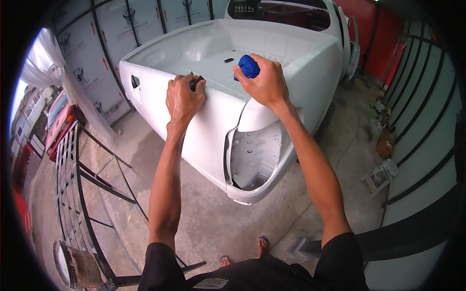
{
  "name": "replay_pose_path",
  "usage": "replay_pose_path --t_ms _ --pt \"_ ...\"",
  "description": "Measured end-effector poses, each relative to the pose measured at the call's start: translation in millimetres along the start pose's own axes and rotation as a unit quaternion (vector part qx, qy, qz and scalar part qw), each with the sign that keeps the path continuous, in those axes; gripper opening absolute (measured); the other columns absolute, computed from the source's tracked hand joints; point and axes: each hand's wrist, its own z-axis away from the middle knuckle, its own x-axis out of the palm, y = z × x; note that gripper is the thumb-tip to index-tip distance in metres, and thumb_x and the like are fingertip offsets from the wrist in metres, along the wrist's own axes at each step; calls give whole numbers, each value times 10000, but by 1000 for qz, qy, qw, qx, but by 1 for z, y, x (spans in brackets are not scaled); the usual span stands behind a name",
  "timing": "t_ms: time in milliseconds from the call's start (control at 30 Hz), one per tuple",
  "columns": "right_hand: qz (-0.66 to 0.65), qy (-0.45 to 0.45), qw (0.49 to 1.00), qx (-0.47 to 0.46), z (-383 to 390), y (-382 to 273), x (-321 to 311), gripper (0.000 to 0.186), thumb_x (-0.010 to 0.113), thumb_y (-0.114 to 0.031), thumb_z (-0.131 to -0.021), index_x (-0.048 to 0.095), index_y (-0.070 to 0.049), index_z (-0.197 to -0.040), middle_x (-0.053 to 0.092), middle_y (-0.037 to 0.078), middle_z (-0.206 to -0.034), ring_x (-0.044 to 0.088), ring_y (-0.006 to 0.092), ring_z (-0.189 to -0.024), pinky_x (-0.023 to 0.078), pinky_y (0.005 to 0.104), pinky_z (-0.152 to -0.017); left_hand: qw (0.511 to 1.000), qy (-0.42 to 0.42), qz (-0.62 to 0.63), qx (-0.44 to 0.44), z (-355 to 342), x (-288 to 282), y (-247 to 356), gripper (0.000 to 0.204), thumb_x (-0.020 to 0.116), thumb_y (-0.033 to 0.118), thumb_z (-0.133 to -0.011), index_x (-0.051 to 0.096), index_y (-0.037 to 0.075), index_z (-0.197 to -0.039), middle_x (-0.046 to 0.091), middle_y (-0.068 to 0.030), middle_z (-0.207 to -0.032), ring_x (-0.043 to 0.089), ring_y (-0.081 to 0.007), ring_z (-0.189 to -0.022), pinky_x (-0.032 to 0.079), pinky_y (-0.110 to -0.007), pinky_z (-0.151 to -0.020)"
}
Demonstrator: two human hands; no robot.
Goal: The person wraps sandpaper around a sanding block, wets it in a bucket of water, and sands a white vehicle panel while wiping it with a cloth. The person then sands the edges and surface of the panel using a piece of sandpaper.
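The rear of a white pickup truck [204,116] is in front of me, its body panels bare and glossy. My left hand [184,97] is closed at the tailgate's top edge, fingers curled round a small black piece [196,83] whose kind I cannot make out. To its right, my right hand [267,85] grips a bunched blue cloth [248,67] above the rear corner of the bed. Below that hand is the taillight recess [255,155], with no lamp in it. The truck bed [208,65] stretches away beyond both hands.
A black metal frame [80,169] stands at the left, near a stained bucket-like container [77,264]. Printed panels [131,29] line the far left wall. Barred panels [417,121] run along the right, with a cardboard piece [386,144] on the floor beside them.
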Motion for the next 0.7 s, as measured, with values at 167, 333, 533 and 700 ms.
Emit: replay_pose_path --t_ms 167,333,533,700 --pt "6 7 1000 2 3 21 -1 273 783 -240 -893 671 -11 -795 732 106 -714 718 211 -636 558 325 -639 989 14 69 127 59 14 61 260 793 190 -860 783 31 -1066 726 -128 -1098 637 -320 -1016 523 -406 -922" --pt "-31 19 999 -23 1 2 3 279 786 -253 -898 677 -13 -806 731 110 -717 716 201 -641 554 320 -623 999 37 7 -37 -14 3 -23 232 777 200 -871 775 17 -1014 714 -164 -1026 641 -342 -991 527 -443 -841" --pt "-10 29 1000 -6 7 19 -2 304 787 -288 -848 641 -26 -800 667 148 -693 646 346 -598 517 418 -599 940 223 215 144 124 60 24 193 816 42 -827 709 -45 -962 657 -201 -986 655 -309 -936 529 -395 -833" --pt "-12 10 1000 -9 2 -5 3 279 777 -258 -876 653 -19 -801 689 133 -704 658 284 -605 527 372 -612 947 292 135 25 35 46 -50 165 776 93 -905 693 -41 -956 657 -178 -958 637 -275 -803 522 -389 -746"
